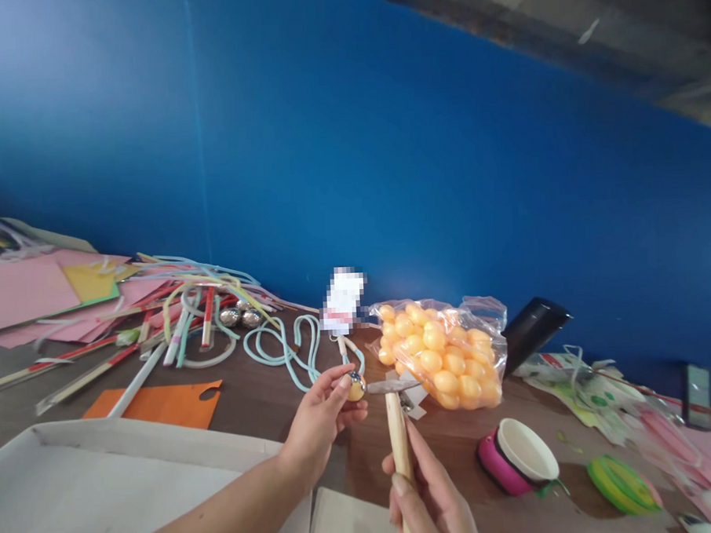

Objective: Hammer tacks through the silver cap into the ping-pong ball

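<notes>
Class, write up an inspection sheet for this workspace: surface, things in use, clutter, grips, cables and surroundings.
Surface: brown table, partly covered.
Things in use: shiny ball and hammer.
Clutter: bagged balls, cup, pink paper, orange sheet, white tray.
Grips: left grip pinches the shiny ball; right grip holds the hammer's wooden handle.
Cables: nothing seen; a looped blue cord lies behind the left grip.
Surroundings: blue wall behind the table.

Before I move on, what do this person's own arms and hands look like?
Both the left hand and the right hand are bare, with no gloves or rings showing. The left forearm shows no sleeve, watch or bracelet, only a small spot. The right forearm is out of frame.
</notes>
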### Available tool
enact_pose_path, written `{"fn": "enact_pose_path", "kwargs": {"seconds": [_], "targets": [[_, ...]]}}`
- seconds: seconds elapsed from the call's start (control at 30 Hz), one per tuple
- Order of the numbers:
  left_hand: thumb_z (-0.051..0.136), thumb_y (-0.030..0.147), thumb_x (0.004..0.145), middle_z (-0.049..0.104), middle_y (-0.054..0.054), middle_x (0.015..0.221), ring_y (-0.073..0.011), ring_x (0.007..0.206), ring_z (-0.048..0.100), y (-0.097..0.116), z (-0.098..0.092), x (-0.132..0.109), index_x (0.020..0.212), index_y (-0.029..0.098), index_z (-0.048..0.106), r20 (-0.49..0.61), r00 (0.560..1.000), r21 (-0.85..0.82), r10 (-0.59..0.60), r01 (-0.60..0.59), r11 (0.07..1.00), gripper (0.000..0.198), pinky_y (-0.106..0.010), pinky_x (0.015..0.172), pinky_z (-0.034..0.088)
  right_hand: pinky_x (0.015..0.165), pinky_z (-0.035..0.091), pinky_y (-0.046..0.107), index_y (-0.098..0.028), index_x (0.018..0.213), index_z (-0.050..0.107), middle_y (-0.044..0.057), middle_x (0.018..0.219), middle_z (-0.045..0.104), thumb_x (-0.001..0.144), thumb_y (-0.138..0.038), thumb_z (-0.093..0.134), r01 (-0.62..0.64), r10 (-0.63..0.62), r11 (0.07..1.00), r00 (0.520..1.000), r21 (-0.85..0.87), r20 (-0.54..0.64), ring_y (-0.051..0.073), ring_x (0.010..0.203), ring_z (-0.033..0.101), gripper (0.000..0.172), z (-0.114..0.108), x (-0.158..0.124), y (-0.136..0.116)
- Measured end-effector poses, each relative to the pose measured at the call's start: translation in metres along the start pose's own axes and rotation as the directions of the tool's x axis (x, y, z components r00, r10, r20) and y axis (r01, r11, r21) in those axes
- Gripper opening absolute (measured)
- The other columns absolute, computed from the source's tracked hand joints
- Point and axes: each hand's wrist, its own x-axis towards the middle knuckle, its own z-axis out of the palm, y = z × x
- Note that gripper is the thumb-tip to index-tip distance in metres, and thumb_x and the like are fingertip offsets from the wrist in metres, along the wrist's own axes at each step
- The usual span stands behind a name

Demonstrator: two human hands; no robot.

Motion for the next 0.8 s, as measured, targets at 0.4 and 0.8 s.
{"fn": "enact_pose_path", "kwargs": {"seconds": [0.4, 0.8], "targets": [[0.065, 0.037, 0.071, 0.059, -0.001, 0.074, -0.0135, 0.066, 0.061, -0.0023, -0.0010, 0.0000, 0.103, 0.018, 0.057, -0.014, 1.000, 0.070, -0.004, 0.005, 0.998, 0.039, -0.026, 0.063, 0.050, 0.028, 0.031, 0.016, -0.016, 0.126, 0.052, 0.005, 0.073, 0.066, 0.068, -0.039, 0.067, 0.030, -0.030, 0.998, 1.000, -0.052, 0.000, 0.006, 0.035, 0.042, 0.065, 0.0004, 0.0015, 0.0046], [0.065, 0.041, 0.070, 0.059, -0.003, 0.078, -0.0139, 0.065, 0.060, -0.0058, -0.0042, 0.0009, 0.103, 0.018, 0.059, 0.002, 1.000, 0.126, 0.027, -0.027, 0.992, 0.040, -0.027, 0.060, 0.049, 0.028, 0.031, 0.017, -0.016, 0.126, 0.052, 0.006, 0.074, 0.066, 0.066, -0.042, 0.068, -0.008, 0.008, 1.000, 1.000, 0.006, -0.005, 0.006, 0.035, 0.043, 0.068, -0.0009, 0.0031, 0.0032]]}}
